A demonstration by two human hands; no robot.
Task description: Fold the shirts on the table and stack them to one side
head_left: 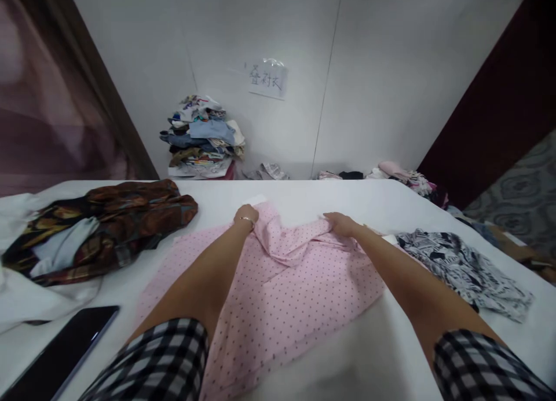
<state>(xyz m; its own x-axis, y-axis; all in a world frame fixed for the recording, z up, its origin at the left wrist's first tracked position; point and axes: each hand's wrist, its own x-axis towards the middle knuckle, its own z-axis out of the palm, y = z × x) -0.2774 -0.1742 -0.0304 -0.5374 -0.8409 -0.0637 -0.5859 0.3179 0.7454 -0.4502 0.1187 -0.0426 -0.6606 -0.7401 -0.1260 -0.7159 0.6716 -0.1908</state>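
A pink shirt (pixel 304 291) with small dark dots lies spread and rumpled across the white table in front of me. My left hand (pixel 247 213), with a bracelet at the wrist, is closed on the shirt's far edge, left of centre. At the far right part of the same edge, my right hand (pixel 341 223) grips the cloth between thumb and fingers. Between the hands the fabric sags in loose folds. Both forearms reach over the shirt and hide parts of it.
Dark patterned clothes (pixel 125 221) lie in a heap on the left, and a phone (pixel 65 349) rests near the front. A black-and-white printed garment (pixel 464 268) lies on the right. Behind the table stands a tall stack of clothes (pixel 206 134); a paper sign (pixel 267 78) hangs on the wall.
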